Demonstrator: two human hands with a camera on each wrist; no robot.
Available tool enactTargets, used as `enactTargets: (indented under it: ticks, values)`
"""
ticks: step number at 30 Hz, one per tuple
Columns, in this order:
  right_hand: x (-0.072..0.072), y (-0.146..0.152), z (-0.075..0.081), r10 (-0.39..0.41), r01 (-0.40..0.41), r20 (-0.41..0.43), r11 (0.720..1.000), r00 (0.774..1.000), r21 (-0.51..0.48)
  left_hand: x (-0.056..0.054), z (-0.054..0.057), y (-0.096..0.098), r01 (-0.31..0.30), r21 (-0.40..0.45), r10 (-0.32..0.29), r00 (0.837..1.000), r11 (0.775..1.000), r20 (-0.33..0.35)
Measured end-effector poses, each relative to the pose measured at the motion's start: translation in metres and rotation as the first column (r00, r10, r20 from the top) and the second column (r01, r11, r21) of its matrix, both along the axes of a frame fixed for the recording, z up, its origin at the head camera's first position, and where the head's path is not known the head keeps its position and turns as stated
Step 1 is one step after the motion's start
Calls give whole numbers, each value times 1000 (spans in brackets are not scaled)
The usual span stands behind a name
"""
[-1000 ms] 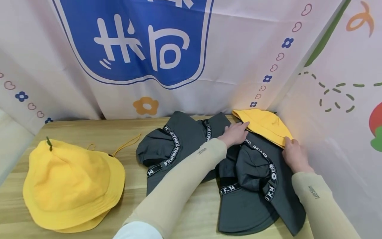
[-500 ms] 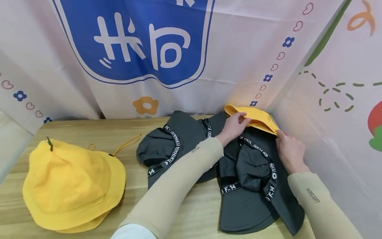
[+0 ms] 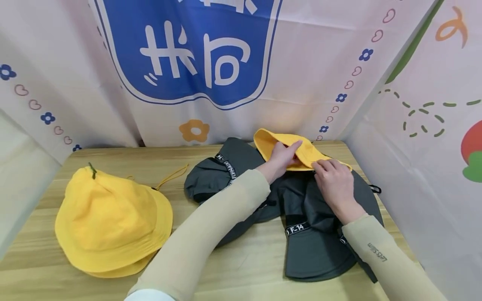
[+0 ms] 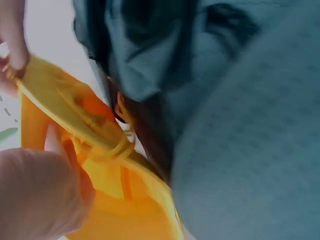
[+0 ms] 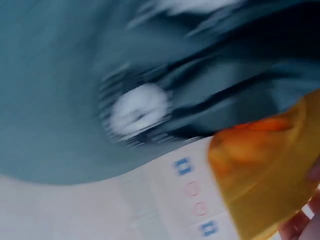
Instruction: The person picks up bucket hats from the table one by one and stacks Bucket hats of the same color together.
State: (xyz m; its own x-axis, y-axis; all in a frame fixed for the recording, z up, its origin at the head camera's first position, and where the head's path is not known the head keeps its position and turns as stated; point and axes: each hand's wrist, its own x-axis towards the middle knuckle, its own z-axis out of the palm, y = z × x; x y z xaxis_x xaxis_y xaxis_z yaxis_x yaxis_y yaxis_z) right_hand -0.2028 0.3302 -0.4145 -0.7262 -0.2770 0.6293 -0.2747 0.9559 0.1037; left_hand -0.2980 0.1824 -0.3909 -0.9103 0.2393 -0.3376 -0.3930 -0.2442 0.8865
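Note:
A yellow bucket hat (image 3: 308,148) is held in both hands at the back of the table, its opening turned toward the person. My left hand (image 3: 278,161) reaches into that opening, with a fold of cloth between thumb and fingers; the left wrist view shows this hand (image 4: 40,195) against the inside of the hat (image 4: 125,210). My right hand (image 3: 335,184) pinches the lower brim edge. In the right wrist view, its fingers (image 5: 295,225) show at the yellow cloth (image 5: 270,185). Dark grey hats with lettered bands, one to the left (image 3: 205,179) and one in front (image 3: 316,255), lie under the forearms.
Stacked yellow hats (image 3: 113,217) with a green stem on top and a cord loop (image 3: 173,177) sit on the left of the wooden table (image 3: 241,267). A printed cloth backdrop (image 3: 293,83) rises behind the table, and a white side wall (image 3: 414,175) stands at the right.
Both hands have moved left, carrying the yellow bucket hat from the right back corner toward the middle. Its opening now shows wider, and the left hand has gone deeper into it.

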Motion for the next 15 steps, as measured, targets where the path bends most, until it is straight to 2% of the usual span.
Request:
enactTargets:
  ticks: [3, 5, 9, 11, 12, 13, 15]
  values:
    - [4, -12, 2, 6, -3, 54, 999, 999, -50, 3, -6, -10, 36, -20, -36, 999, 999, -4]
    - [6, -17, 2, 6, 4, 82, 992, 997, -124, 5, -7, -16, 40, 3, -40, 999, 999, -19]
    - [7, -16, 6, -3, 31, 94, 955, 996, -297, 10, 0, -27, 37, 82, -33, 998, 996, -50]
    - [5, -12, 10, -24, 70, 118, 916, 993, -395, 12, 6, -32, 34, 124, -26, 998, 992, -62]
    - [3, -9, 12, -42, 103, 145, 888, 989, -448, 14, 9, -35, 29, 144, -20, 998, 989, -65]
    - [1, -6, 13, -62, 151, 190, 850, 980, -504, 15, 12, -38, 25, 162, -14, 998, 986, -69]
    - [-3, 0, 16, -75, 269, 325, 745, 943, -611, 18, 17, -43, 31, 199, -16, 997, 980, -75]
